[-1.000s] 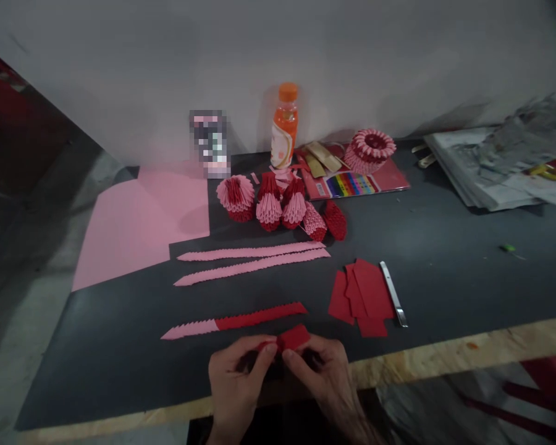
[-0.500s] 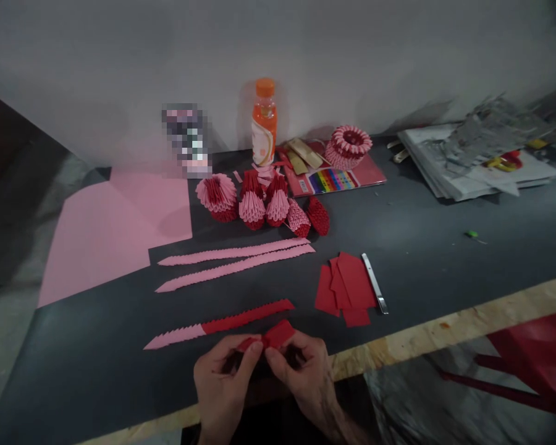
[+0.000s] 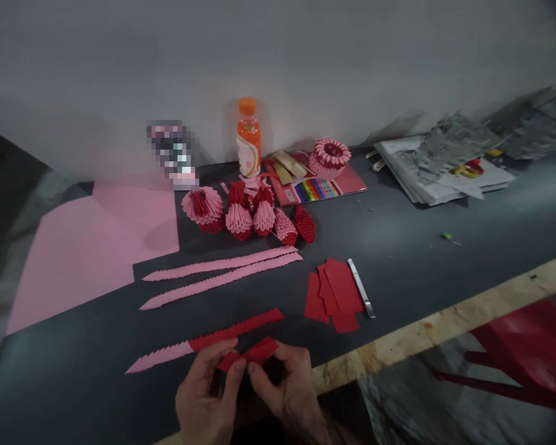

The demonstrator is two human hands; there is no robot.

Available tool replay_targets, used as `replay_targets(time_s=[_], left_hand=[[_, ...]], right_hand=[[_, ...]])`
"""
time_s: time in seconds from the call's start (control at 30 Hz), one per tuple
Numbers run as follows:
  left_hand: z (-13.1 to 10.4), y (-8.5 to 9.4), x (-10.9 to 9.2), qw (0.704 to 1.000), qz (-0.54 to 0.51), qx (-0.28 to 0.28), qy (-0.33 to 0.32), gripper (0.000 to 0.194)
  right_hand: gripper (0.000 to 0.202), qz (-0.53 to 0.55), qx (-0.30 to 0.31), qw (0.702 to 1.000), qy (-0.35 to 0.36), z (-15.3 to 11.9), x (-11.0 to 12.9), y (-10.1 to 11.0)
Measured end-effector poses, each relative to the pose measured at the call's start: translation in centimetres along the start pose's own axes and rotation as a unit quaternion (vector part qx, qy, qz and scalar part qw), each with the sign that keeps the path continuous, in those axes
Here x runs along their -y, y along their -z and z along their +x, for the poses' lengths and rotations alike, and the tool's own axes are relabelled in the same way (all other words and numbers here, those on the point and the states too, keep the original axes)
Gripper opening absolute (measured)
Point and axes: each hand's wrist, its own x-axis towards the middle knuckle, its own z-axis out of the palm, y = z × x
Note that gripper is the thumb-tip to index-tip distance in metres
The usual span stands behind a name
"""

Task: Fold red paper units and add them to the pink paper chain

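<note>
Between my two hands, near the table's front edge, is a small folded red paper piece point(image 3: 261, 351). My left hand point(image 3: 208, 389) pinches its left end, thumb on top. My right hand point(image 3: 285, 383) pinches the other end, its thumb close to the left thumb. Just beyond the hands lies a toothed strip of interlocked paper point(image 3: 234, 329), pink on the left and red on the right. Two longer pink strips point(image 3: 222, 281) lie behind it. Right of them is a loose pile of red paper slips point(image 3: 336, 293), with a slim silver cutter point(image 3: 361, 289) alongside.
Several red and pink folded-paper models point(image 3: 238, 213) stand along the back, before an orange-capped bottle point(image 3: 249, 139) and a coloured paper pack point(image 3: 324, 188). Pink sheets point(image 3: 92, 247) cover the left. Stacked papers point(image 3: 412, 170) lie at the back right. A red chair point(image 3: 532, 352) stands beyond the front edge.
The whole scene has shifted left and slightly down as my head turned. Both hands still pinch the red paper, which now looks flatter and more stretched between the thumbs.
</note>
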Motion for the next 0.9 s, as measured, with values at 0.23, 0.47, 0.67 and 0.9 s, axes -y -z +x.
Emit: replay_targets(time_s=[0.23,0.47,0.67,0.9], left_hand=[[0.0,-1.9,-2.1,0.994,-0.071,-0.028,0.078,0.065],[0.4,-2.4,-1.6,0.989,-0.103,0.039,0.096,0.036],[0.9,-2.2,-2.8,0.997,-0.043,0.043,0.050,0.034],[0.6,-2.6,-1.6,0.987,-0.093,-0.023,0.129,0.052]], right_hand=[[0.056,0.048,-0.022,0.998,-0.040,0.1,-0.2,0.1],[0.054,0.077,-0.023,0.995,-0.062,0.0,0.0,0.6],[0.056,0.073,-0.009,0.995,-0.065,0.4,0.6,0.9],[0.050,0.048,-0.003,0.998,-0.044,0.0,-0.4,1.8]])
